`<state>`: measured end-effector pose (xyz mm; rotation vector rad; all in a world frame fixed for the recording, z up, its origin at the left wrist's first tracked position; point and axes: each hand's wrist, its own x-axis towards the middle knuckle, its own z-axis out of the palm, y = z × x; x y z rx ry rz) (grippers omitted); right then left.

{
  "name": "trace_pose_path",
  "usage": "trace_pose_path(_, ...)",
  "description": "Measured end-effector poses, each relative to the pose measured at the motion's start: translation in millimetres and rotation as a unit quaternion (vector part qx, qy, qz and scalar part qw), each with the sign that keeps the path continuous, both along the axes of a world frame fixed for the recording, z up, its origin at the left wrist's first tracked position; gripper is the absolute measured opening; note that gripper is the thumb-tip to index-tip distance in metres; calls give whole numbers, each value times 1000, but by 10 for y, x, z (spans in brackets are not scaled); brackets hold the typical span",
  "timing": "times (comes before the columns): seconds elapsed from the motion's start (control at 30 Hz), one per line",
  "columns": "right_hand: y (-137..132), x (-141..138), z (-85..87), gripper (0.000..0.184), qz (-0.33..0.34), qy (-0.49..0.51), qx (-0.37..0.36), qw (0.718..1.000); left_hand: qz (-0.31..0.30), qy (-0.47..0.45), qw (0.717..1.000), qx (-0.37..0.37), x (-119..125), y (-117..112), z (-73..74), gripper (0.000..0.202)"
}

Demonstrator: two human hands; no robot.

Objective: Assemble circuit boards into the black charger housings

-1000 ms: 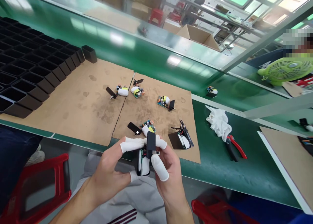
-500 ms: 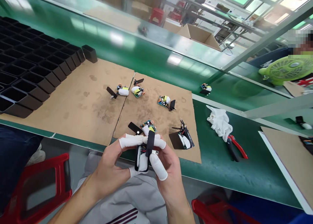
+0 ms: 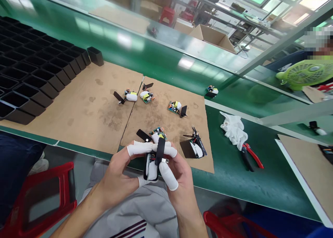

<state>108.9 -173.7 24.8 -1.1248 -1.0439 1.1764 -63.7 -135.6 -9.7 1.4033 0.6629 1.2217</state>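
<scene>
Both white finger-cotted hands are together at the bench's front edge. My left hand (image 3: 117, 177) is wrapped round a black power adapter housing (image 3: 145, 170), whose open end shows white padding and some wires. In my right hand (image 3: 183, 177), thumb and fingers pinch a black end cap (image 3: 160, 151) with a metal prong sticking out. The cap stands upright beside the housing's opening. Just beyond the fingers lies a circuit board (image 3: 158, 134) with a loose black cap (image 3: 143, 135). To the right stands another filled black housing (image 3: 187, 148), with tweezers (image 3: 199, 142) against it.
Several circuit boards with caps, one being a circuit board (image 3: 174, 107), lie on the cardboard (image 3: 99, 113). Rows of black housings (image 3: 62, 69) fill the left. White cloth (image 3: 234, 128) and red-and-black pliers (image 3: 251, 156) lie right. Behind runs a green belt (image 3: 161, 66); a green fan (image 3: 307, 75) stands beyond.
On the green belt at the right, the circuit assemblies have shifted left. My hands keep nearly the same hold, the end cap moving very slightly.
</scene>
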Motion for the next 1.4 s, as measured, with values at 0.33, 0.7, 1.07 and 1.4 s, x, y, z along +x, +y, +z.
trace_pose_path(0.33,-30,1,16,55,25,-30,11,999,15,15,1000,-14,-33,28,85,69)
trace_pose_path(0.7,-72,-33,-156,31,-69,-14,92,993,46,14,999,-18,-12,53,39,68)
trace_pose_path(1.07,-160,-364,-390,50,-229,-143,153,951,210,181,941,192,57,63,45,62)
trace_pose_path(1.4,-4,-427,-237,34,-210,362,-152,895,117,96,985,-86,128,-53,258,50)
